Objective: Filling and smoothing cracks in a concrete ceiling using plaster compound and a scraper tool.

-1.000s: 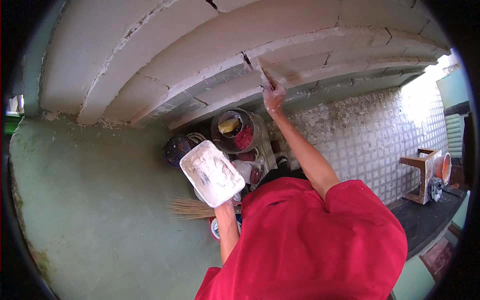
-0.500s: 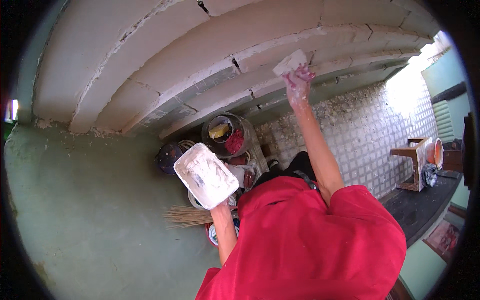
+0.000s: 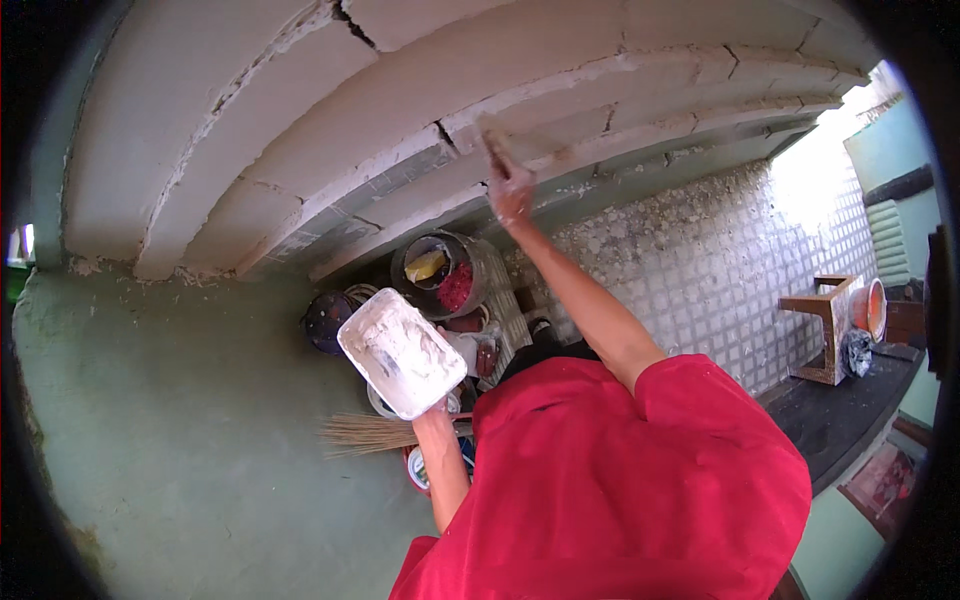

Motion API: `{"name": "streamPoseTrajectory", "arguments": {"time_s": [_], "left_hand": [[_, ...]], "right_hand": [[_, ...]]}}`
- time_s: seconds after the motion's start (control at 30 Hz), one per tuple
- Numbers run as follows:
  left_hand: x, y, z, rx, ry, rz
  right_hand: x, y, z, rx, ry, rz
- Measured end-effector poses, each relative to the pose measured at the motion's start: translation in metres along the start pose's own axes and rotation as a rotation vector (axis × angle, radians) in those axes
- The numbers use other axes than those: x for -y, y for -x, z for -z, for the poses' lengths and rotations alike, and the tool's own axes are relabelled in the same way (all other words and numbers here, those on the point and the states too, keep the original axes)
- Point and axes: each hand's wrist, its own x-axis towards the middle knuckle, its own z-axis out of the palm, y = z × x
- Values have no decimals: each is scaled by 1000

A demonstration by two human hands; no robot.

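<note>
My left hand (image 3: 432,412) is closed on the near end of a white rectangular tub (image 3: 364,358), mostly hidden beneath it. White paste (image 3: 408,338) is smeared over the tub's inside and heaped toward one side. My right arm reaches up and forward to the pale block wall (image 3: 560,85). At its end my right hand (image 3: 513,192), spotted with white, is closed on a flat, pale scraper (image 3: 493,140). Motion smears the scraper, which is seen nearly edge-on close to a joint between blocks. Whether it touches the wall I cannot tell.
Below the wall stands a round bucket (image 3: 480,265) with a yellow sponge (image 3: 426,266) and something crimson inside. A twig broom (image 3: 370,433) lies beside my left forearm. To the right, a wooden stool (image 3: 828,325) and an orange-rimmed bucket (image 3: 876,308) stand on a dark ledge (image 3: 845,425).
My right hand has swept left and a little down along the wall with the scraper, which has turned from flat-on to nearly edge-on. The tub has shifted slightly left.
</note>
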Motion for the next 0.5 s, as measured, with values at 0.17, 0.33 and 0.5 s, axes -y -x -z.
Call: {"name": "streamPoseTrajectory", "arguments": {"time_s": [0.17,0.33,0.5], "left_hand": [[9,-6,-28,134,275,63],[10,4,-44,-27,388,92],[12,10,-29,24,326,40]], "right_hand": [[-6,2,17,141,-100,-79],[-69,-62,73,-335,-201,-55],[-51,-58,49,-230,-55,-103]]}}
